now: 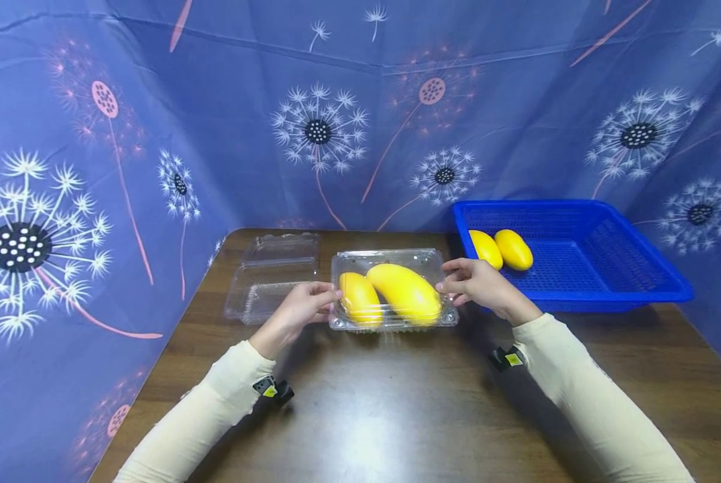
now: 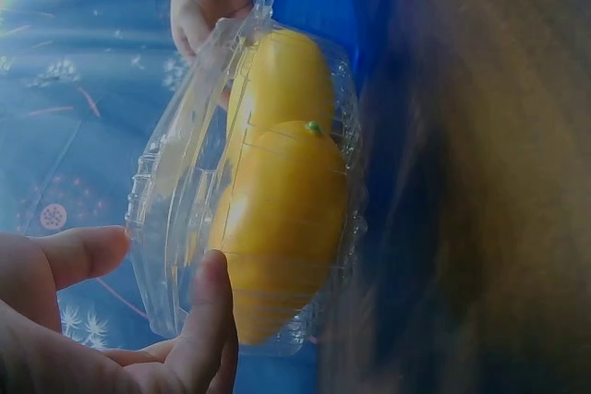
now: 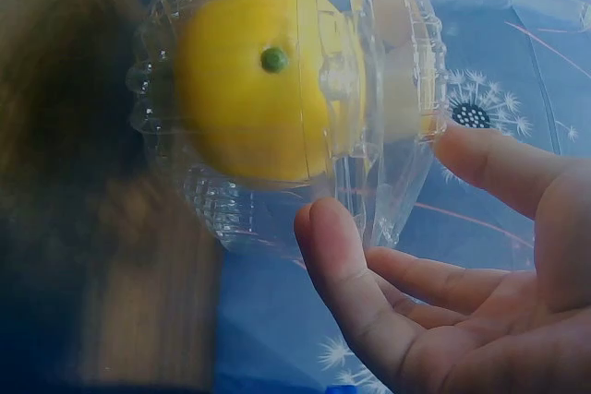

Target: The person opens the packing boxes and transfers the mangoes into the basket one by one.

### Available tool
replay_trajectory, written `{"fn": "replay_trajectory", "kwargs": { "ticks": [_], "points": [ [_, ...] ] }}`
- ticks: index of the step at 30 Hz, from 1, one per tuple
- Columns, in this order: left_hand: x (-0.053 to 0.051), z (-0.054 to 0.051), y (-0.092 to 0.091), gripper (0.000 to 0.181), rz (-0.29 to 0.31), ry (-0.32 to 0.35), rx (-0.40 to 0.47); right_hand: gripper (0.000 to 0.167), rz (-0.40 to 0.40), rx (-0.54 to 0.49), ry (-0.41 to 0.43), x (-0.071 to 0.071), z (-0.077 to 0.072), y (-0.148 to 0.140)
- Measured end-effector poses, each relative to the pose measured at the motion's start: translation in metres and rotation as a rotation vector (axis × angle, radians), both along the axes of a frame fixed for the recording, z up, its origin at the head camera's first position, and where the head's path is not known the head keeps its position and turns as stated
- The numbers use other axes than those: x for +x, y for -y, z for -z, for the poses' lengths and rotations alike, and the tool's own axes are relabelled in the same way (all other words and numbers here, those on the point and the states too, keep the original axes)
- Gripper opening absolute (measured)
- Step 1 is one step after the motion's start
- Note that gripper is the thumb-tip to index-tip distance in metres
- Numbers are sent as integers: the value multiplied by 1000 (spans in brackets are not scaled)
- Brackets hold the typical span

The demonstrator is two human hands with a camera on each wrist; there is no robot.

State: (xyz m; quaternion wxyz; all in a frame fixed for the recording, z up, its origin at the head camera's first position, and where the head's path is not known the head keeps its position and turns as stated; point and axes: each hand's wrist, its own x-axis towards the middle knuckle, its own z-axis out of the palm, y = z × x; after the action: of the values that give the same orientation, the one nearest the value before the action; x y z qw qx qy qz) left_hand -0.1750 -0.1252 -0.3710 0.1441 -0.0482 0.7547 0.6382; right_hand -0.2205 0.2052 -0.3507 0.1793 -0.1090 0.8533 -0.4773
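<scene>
The left hand [image 1: 302, 306] and right hand [image 1: 482, 285] grasp a clear box [image 1: 390, 254] holding two mangoes [image 1: 404, 292]. A blue basket [image 1: 595, 297] stands far right.

Glare whitens the near tabletop [image 1: 366, 402]; both wrist views are dimmer, hazy, perhaps slightly unfocused.

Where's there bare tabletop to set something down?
Bare tabletop: front patch between left sleeve and right sleeve, nearer than the mango box; smaller one between right sleeve and blue basket. Inside the basket, right of its two mangoes, is open too. Crowded: the back strip, with clear container, left hand, box, right hand and basket in a row.
</scene>
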Motion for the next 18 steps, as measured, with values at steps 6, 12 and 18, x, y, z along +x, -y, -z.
{"fn": "replay_trajectory", "kwargs": {
  "ticks": [6,12,18],
  "points": [
    [10,8,0,47,-12,12,23,65,-11,-22,11,7,6,1],
    [19,15,-1,48,-41,8,27,67,-14,-26,28,10,13,2],
    [24,24,-11,49,-70,-15,54,66,0,-34,41,12,21,-1]
  ]
}}
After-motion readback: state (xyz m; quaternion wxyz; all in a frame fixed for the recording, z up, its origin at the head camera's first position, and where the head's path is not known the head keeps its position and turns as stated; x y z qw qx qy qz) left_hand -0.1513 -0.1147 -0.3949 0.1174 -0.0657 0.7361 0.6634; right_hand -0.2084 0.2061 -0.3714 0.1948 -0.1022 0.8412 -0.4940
